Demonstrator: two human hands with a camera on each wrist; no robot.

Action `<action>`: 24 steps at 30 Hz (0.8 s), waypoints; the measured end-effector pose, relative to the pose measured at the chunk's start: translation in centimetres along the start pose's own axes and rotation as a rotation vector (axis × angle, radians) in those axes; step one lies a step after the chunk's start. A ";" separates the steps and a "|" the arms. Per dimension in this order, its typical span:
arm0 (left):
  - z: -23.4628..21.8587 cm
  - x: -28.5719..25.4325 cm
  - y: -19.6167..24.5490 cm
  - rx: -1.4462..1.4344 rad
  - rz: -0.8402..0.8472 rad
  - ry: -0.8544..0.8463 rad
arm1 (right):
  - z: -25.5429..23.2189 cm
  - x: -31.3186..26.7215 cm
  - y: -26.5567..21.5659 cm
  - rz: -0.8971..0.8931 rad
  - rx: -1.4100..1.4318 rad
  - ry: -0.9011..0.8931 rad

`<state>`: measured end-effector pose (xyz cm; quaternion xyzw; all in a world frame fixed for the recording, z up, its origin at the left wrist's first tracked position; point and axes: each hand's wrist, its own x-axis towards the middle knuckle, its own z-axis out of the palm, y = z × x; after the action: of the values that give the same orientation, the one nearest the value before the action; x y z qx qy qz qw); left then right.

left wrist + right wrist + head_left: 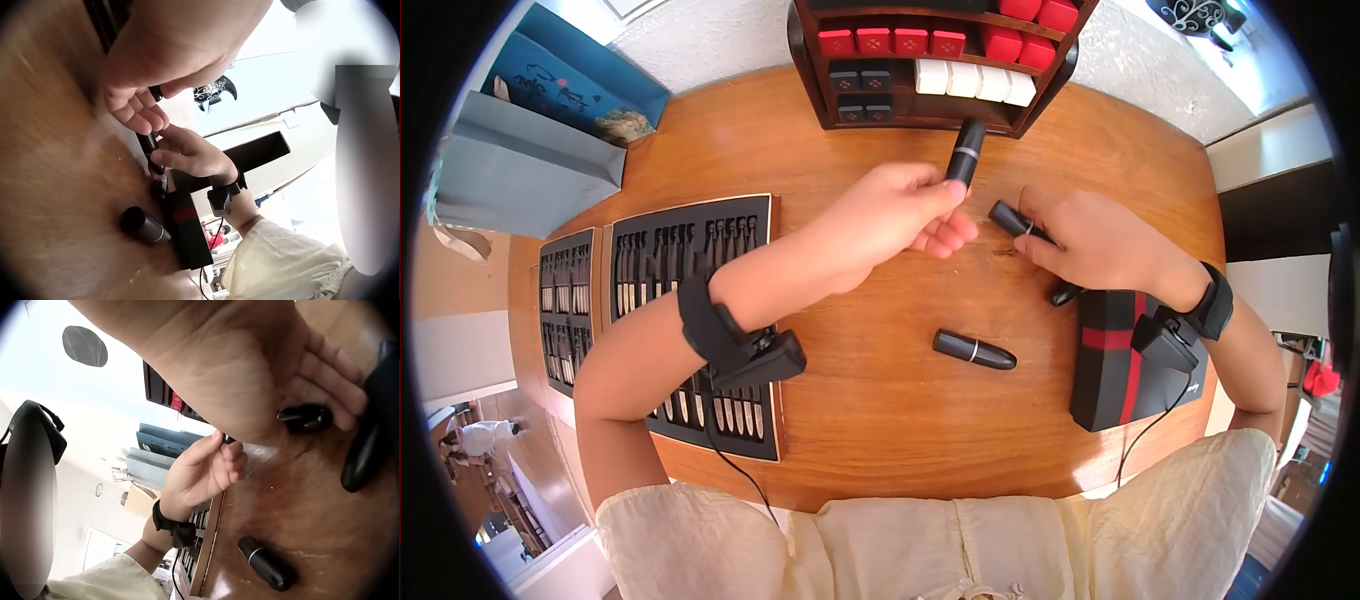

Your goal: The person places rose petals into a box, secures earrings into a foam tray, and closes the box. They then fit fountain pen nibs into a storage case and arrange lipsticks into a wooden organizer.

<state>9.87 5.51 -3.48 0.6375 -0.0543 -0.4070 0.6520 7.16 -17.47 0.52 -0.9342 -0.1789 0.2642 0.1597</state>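
My left hand [910,210] pinches a black bullet-shaped tube with a silver band [967,153] between thumb and fingers, its free end pointing at the shelf. To the right, my right hand [1095,235] holds a second such tube [1007,214] low over the table; the thumb overlaps its near end. In the right wrist view that tube [306,418] shows under the palm. A third black tube [975,349] lies on the table in front of the hands. Another dark tube [1063,293], partly hidden below the right hand, lies beside a black box with red bands [1108,375].
A dark wooden shelf [910,108] with red, white and black small boxes stands at the back. On the left lie open cases [775,300] with rows of slim items. Blue and grey paper bags [550,150] stand behind them. Cables hang from both wrist cameras.
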 end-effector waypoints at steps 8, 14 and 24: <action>1.4 4.3 1.2 -0.096 0.110 0.044 | 0.1 0.2 1.6 0.036 -0.009 0.100; 2.5 5.9 1.8 -0.293 0.143 0.093 | 0.6 0.0 2.0 -0.019 0.013 0.049; 2.8 6.8 1.4 -0.312 0.087 0.131 | 0.7 0.4 2.3 -0.024 0.048 0.031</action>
<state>13.37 -0.92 -4.81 0.5506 0.0245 -0.3394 0.7622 7.64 -19.21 -1.15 -0.9318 -0.1811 0.2519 0.1882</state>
